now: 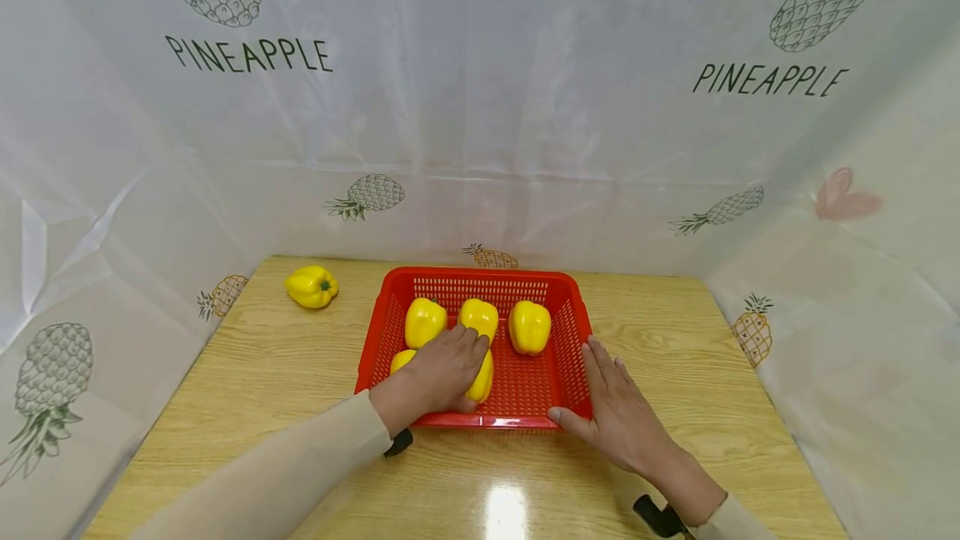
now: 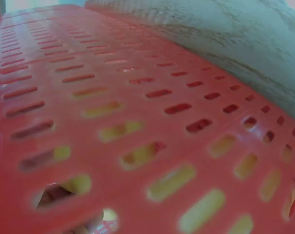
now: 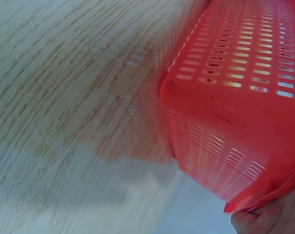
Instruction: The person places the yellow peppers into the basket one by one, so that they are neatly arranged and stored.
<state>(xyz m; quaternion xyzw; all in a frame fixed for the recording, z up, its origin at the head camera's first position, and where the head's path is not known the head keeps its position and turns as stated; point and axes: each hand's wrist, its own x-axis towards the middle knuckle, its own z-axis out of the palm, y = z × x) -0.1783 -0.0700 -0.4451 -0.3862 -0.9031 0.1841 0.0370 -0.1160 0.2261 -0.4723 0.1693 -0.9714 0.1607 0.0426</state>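
A red perforated plastic basket (image 1: 480,272) sits on the table with several yellow bell peppers inside. My left hand (image 1: 442,367) reaches over the front rim, its curled fingers gripping a bell pepper (image 1: 482,382) at the front; the back of the hand hides part of it. Another bell pepper (image 1: 401,360) shows partly behind the wrist. Along the back stand three bell peppers, the rightmost one (image 1: 530,328) apart from the others. My right hand (image 1: 626,415) rests at the front right corner, fingers extended along the side rim and thumb at the front rim. The right wrist view shows fingertips at the rim.
One yellow bell pepper (image 1: 311,287) lies outside the basket at the table's back left. Wood-grain tabletop (image 1: 652,319) extends on both sides. A pale sheet (image 1: 480,123) printed with pineapples hangs behind the table and along its sides.
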